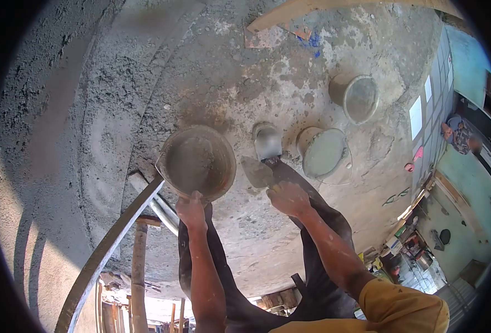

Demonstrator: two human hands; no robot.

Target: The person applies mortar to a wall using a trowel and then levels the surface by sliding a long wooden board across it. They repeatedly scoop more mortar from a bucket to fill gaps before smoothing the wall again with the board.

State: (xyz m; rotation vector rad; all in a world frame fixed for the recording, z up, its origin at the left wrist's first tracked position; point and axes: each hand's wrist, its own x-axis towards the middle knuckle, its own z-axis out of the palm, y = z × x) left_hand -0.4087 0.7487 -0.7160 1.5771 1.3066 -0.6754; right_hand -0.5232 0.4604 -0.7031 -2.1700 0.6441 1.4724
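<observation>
My left hand (191, 211) is closed on the near rim of a round bucket (230, 176) that contains wet grey mortar (192, 161). In my right hand (289, 198) is a trowel (257, 172), gripped by its handle, with the grey-coated blade pointing toward the bucket and apart from it. The handle is mostly hidden inside my fist. Beyond the trowel is my right foot (267, 141), and to the right of it stands a second bucket (309, 139) filled with greyish liquid or paste.
Another bucket (339, 89) stands farther off at the right. A long straight board (109, 250) slants up to the mortar bucket from lower left, near pale pipes (165, 213). Rough mortar (118, 89) covers the left surface. Someone (461, 133) is at the far right.
</observation>
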